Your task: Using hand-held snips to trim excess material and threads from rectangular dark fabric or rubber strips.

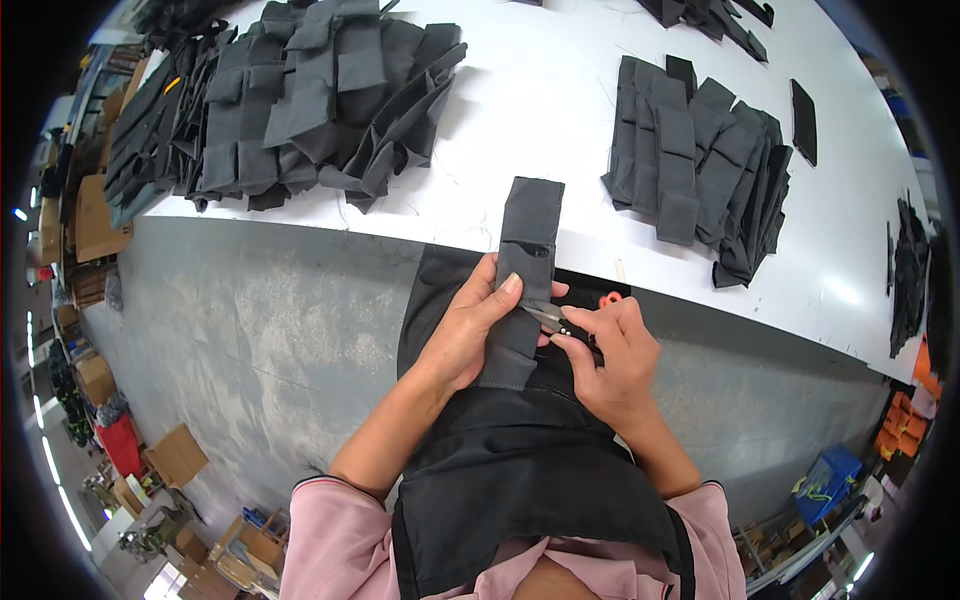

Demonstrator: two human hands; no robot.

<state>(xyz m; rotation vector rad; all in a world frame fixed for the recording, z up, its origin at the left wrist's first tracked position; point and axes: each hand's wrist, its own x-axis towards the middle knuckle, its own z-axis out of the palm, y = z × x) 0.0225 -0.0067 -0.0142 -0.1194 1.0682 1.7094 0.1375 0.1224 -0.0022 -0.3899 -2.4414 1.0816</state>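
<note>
My left hand (468,325) grips a long dark grey fabric strip (527,240) whose far end lies on the white table's edge (500,150). My right hand (612,355) holds small metal thread snips (548,318), with their blades touching the strip's right edge beside my left thumb. Both hands work just in front of the table edge, above my black apron (520,470).
A big heap of similar grey fabric pieces (300,95) covers the table's left. A neater overlapping stack (700,160) lies to the right, with single dark pieces (803,120) beyond. An orange object (610,298) peeks out under the table edge. Cardboard boxes (95,215) stand on the floor at left.
</note>
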